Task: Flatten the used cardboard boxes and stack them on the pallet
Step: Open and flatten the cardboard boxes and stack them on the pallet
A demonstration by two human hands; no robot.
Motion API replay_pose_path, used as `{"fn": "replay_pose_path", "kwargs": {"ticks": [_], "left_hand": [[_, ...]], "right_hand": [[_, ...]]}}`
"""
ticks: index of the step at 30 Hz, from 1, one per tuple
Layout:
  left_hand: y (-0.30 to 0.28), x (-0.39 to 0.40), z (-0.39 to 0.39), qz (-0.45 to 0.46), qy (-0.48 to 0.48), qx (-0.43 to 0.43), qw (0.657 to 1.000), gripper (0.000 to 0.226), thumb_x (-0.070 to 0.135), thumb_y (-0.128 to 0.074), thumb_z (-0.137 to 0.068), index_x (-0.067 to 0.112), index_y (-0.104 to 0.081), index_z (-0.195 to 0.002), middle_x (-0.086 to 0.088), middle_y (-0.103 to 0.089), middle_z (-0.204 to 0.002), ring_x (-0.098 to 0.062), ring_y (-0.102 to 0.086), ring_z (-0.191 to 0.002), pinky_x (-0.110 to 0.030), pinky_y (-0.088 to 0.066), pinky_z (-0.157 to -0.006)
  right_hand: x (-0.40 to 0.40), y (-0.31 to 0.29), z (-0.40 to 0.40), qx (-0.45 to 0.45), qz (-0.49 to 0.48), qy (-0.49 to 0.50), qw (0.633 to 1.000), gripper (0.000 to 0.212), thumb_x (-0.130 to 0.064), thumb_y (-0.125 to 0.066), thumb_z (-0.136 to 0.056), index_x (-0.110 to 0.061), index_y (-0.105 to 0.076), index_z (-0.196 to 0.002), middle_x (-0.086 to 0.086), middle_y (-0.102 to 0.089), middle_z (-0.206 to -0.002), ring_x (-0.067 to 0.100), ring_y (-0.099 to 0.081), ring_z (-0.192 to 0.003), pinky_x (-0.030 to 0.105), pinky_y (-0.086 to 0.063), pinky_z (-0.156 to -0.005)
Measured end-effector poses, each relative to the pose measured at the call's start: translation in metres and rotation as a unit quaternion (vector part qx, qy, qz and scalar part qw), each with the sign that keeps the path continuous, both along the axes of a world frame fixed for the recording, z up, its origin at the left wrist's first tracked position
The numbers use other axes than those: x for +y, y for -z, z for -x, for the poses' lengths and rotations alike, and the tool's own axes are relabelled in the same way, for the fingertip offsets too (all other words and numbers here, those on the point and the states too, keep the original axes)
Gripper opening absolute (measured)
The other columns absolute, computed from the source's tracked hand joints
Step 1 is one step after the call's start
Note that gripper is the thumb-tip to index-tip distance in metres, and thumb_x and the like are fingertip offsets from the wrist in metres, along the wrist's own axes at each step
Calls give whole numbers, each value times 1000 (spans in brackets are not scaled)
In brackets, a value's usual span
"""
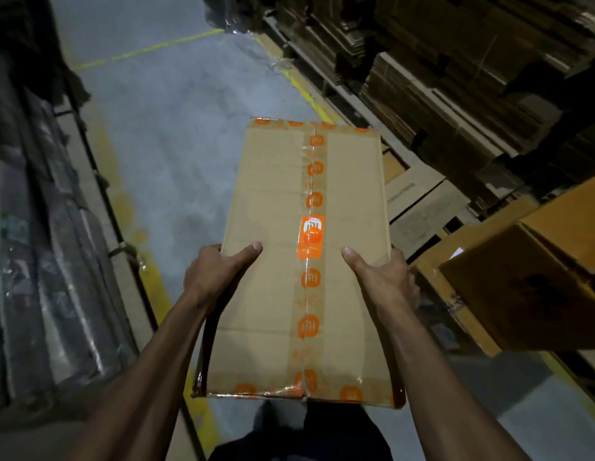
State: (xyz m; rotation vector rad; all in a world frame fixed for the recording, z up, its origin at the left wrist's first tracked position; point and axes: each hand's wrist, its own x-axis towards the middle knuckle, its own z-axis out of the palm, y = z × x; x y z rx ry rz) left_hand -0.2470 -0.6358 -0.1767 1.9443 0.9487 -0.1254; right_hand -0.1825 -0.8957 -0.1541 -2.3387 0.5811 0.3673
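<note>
A long brown cardboard box (272,201) with orange-logo tape down its middle seam is held in front of me above the floor, still in box shape. My left hand (213,277) grips its left side, thumb lying on the top face and fingers hidden underneath. My right hand (382,277) grips the right side the same way. Piles of flattened cardboard (455,94) sit on a pallet to the right, past the box's far end.
Open brown boxes (522,287) stand close on my right. Dark wrapped goods (40,261) line the left side behind a yellow floor line (156,287). A grey concrete aisle (163,128) runs ahead between the two sides.
</note>
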Motion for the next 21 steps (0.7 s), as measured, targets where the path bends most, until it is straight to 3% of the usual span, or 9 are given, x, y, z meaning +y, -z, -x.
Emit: {"fn": "replay_pose_path", "kwargs": {"ticks": [5,9,15,19,21], "left_hand": [[14,17,73,41,-58,5,997,77,91,-70,-45,27,-76,-88,9,-76,-83,-22,-72,-86,-44,-58,-86],[27,15,118,53,-87,3,995,67,86,-71,-52,31,-76,-91,13,-76,-86,-19,-72,-87,-43,-58,-86],[61,-1,153,56,-131,23,990,74,90,-69,-51,30,-73,-94,12,-74,-94,-20,-69,-94,-43,-55,-92],[107,-24,163,63,-154,53,985,55,76,-74,-64,24,-72,-82,12,-71,-83,-20,-68,-84,-35,-54,-79],[139,-32,165,64,-161,66,983,63,81,-73,-60,23,-70,-82,8,-71,-83,-23,-68,-84,-33,-52,-75]], "right_hand": [[20,-2,51,16,1,-41,999,89,-77,-69,-69,-22,-48,-136,12,-60,-129,37,-54,-121,44,-41,-99],[28,6,74,27,19,-75,997,88,-76,-68,-73,-21,-47,-138,12,-58,-134,38,-52,-123,46,-41,-100],[22,42,87,45,33,-121,991,88,-78,-66,-73,-20,-47,-138,11,-59,-132,35,-54,-122,45,-44,-97],[7,95,85,69,37,-151,985,91,-80,-64,-73,-21,-46,-140,11,-58,-136,36,-53,-125,45,-42,-99],[-1,128,84,80,39,-165,982,91,-81,-63,-72,-21,-47,-139,12,-59,-133,36,-54,-123,46,-43,-98]]}}
